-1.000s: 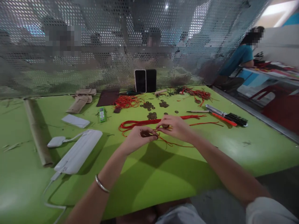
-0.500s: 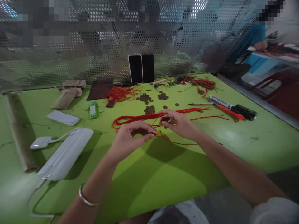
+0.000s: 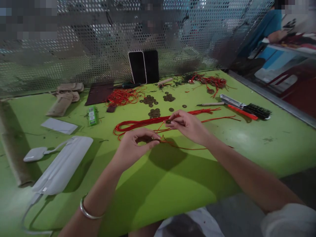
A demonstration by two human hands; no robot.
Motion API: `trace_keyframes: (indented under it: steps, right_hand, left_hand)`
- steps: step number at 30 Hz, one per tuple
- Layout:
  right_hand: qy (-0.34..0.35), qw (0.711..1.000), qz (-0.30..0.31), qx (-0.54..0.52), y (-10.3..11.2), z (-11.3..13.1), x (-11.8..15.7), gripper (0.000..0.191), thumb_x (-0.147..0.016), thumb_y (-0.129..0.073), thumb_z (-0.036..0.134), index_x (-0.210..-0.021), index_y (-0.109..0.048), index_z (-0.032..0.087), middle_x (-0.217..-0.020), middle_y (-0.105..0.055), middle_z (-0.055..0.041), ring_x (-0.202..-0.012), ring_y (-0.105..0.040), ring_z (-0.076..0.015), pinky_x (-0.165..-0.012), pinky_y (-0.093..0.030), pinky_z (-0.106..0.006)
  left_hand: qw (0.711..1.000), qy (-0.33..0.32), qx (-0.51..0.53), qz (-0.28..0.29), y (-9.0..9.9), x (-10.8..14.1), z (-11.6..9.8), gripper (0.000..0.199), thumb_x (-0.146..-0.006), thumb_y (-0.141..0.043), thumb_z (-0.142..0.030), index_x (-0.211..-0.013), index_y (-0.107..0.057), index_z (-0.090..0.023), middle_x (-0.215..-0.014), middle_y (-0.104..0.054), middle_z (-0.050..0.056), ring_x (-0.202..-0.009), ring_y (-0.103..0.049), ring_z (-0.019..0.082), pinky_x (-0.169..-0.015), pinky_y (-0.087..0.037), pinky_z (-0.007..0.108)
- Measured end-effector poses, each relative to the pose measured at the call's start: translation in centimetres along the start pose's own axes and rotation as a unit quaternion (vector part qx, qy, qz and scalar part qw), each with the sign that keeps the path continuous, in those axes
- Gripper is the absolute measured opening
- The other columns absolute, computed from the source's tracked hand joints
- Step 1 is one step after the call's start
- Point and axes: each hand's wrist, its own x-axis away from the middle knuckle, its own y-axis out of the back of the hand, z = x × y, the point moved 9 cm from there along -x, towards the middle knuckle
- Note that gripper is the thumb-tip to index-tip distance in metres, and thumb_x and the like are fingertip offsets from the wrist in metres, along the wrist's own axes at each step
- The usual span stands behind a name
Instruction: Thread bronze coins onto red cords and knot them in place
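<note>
My right hand (image 3: 189, 126) pinches a dark round coin (image 3: 168, 121) between thumb and fingertips, above the table. Lower and to the left, my left hand (image 3: 140, 144) is closed in a pinch on a thin red cord (image 3: 172, 144); a small dark edge shows at its fingertips, too small to name for sure. One strand runs up from the left fingertips to the coin, and loose ends trail right across the green tabletop. Just behind both hands lies a bundle of red cords (image 3: 138, 123). Several coins (image 3: 154, 113) rest in small piles beyond it.
At left are a white power strip (image 3: 65, 168), a white card (image 3: 59, 125), a green packet (image 3: 92, 116) and tan pouches (image 3: 63, 102). A tangle of red cord (image 3: 123, 96) lies farther back. A hairbrush (image 3: 256, 111) is at right. Two phone-like slabs (image 3: 144, 67) lean against a perforated metal screen (image 3: 98, 52).
My right hand has moved slightly left and up, and its coin now shows plainly. My left hand keeps its pinch. The whole view has shifted a little.
</note>
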Motion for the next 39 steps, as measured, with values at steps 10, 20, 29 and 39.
trace_keyframes:
  steps: [10,20,29,39]
  right_hand:
    - [0.008,0.995,-0.010,0.097,0.3,0.0,-0.2,0.011,-0.089,-0.049,0.031,-0.093,-0.046,0.021,-0.089,-0.071,-0.0056,-0.093,-0.067,-0.0212,-0.079,-0.051,-0.036]
    - [0.006,0.997,-0.012,0.081,0.1,0.3,0.0,0.009,-0.088,-0.052,0.029,-0.089,-0.047,0.022,-0.092,-0.070,-0.0049,-0.089,-0.068,-0.0206,-0.077,-0.052,-0.035]
    - [0.002,0.998,-0.007,0.067,-0.1,0.4,0.2,0.015,-0.088,-0.054,0.034,-0.090,-0.050,0.020,-0.093,-0.069,-0.0078,-0.089,-0.067,-0.0204,-0.079,-0.054,-0.037]
    - [0.077,0.990,-0.048,0.106,0.3,3.1,0.5,0.008,-0.084,-0.057,0.027,-0.085,-0.057,0.020,-0.115,-0.062,-0.0077,-0.109,-0.058,-0.0204,-0.089,-0.051,-0.040]
  left_hand:
    - [1.000,0.000,-0.008,0.014,-0.7,0.1,0.0,0.008,-0.073,-0.071,-0.021,-0.079,-0.070,-0.016,-0.086,-0.070,0.004,-0.081,-0.065,0.014,-0.075,-0.052,0.021]
    - [0.999,0.014,-0.029,0.000,-0.2,-0.1,0.8,0.011,-0.074,-0.071,-0.026,-0.081,-0.071,-0.017,-0.086,-0.070,0.004,-0.081,-0.065,0.015,-0.074,-0.052,0.024]
    - [0.999,0.018,-0.043,0.007,-0.6,-0.1,0.7,0.012,-0.075,-0.069,-0.026,-0.081,-0.070,-0.015,-0.087,-0.071,0.006,-0.081,-0.065,0.017,-0.074,-0.053,0.026]
    - [0.995,0.037,-0.086,0.017,-0.9,0.2,1.3,0.015,-0.076,-0.068,-0.028,-0.084,-0.071,-0.017,-0.088,-0.071,0.006,-0.081,-0.065,0.017,-0.074,-0.052,0.026]
